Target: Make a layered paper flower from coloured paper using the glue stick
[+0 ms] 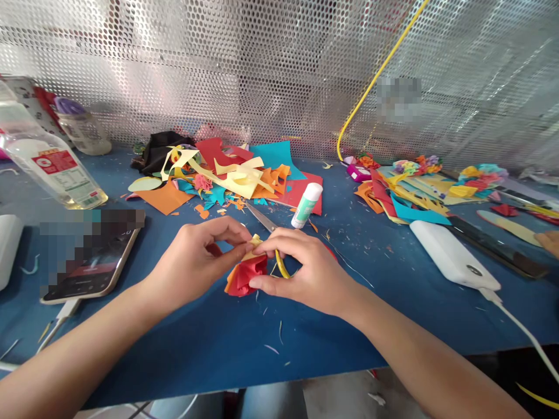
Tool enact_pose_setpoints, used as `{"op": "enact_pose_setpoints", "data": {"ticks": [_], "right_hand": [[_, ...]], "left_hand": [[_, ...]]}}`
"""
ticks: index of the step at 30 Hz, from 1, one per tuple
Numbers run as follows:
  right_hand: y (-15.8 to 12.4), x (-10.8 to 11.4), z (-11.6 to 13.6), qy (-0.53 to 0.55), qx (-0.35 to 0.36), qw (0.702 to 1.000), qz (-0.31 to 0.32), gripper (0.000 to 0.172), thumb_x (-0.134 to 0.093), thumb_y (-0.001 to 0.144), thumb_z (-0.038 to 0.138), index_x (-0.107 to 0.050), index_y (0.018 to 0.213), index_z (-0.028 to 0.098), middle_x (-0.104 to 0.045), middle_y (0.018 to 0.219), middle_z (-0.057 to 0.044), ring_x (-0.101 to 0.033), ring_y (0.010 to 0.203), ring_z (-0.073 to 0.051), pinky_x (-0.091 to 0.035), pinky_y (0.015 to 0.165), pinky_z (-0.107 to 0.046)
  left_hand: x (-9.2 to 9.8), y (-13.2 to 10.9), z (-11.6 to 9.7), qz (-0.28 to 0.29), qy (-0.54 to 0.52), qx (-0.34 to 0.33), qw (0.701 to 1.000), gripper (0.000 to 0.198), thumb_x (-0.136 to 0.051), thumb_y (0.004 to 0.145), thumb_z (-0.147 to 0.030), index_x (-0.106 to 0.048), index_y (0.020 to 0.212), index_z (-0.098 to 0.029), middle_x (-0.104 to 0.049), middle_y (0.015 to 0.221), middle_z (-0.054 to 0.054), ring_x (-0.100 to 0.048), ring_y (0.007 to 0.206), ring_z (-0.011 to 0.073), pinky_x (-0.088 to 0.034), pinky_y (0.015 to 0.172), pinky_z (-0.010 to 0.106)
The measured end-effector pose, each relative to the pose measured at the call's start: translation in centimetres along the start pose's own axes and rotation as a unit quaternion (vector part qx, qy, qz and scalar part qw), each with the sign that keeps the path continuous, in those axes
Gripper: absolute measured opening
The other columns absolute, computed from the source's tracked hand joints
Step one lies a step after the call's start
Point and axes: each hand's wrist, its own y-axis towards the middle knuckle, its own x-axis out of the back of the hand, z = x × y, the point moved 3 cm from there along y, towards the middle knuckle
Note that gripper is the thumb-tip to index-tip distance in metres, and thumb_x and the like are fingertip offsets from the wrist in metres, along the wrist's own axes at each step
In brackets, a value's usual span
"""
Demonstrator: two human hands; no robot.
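A small pleated paper flower in red and orange, with a pale yellow paper piece at its top, is between my hands above the blue table. My left hand pinches the yellow part between thumb and fingers. Closed on the flower's other side, my right hand has its thumb against the red folds. Scissors with a yellow handle pass beneath the right hand; whether its fingers also grip them is hidden. Just beyond that hand stands a white and green glue stick.
Coloured paper scraps pile up at the back centre. On the left are a phone and a clear bottle. At the right lie a white power bank, more paper flowers and another person's hand.
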Motion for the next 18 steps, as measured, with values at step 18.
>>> {"op": "enact_pose_setpoints", "data": {"ticks": [18], "right_hand": [[0.21,0.47,-0.74,0.049,-0.043,0.998,0.011,0.014,-0.055,0.081,0.026,-0.065,0.081,0.017,-0.061,0.074,-0.001,-0.054,0.064,-0.009,-0.044,0.058,-0.021]], "left_hand": [[-0.47,-0.87,-0.61,-0.001,0.091,-0.173,0.981,0.005,-0.054,0.082,-0.020,-0.057,0.086,-0.019,-0.064,0.070,-0.003,-0.058,0.059,0.0070,-0.046,0.056,0.016]]}}
